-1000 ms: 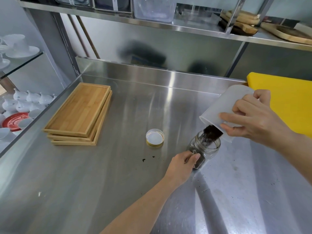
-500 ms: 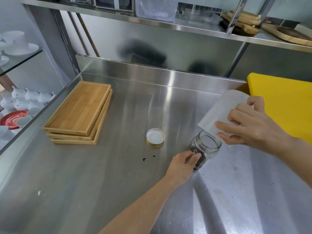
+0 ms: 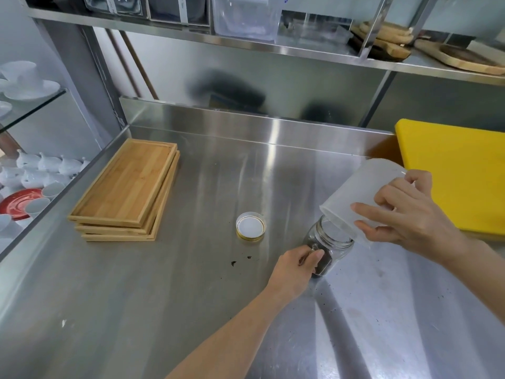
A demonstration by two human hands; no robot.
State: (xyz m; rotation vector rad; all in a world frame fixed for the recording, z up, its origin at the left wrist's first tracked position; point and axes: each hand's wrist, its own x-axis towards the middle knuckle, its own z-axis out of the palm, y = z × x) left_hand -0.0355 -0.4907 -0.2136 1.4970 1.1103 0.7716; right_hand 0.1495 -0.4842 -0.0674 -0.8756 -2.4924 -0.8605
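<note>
Steel counter (image 3: 164,283): jar (image 3: 330,242) in left grip (image 3: 293,272), tub (image 3: 358,192) tilted above.

The dark stream that was falling one second ago from the translucent white plastic container (image 3: 363,187) into the clear glass jar (image 3: 332,243) is not showing any more. The right hand (image 3: 410,217) is now holding the container a little lower, so its rim is reaching over the jar's mouth.
</note>
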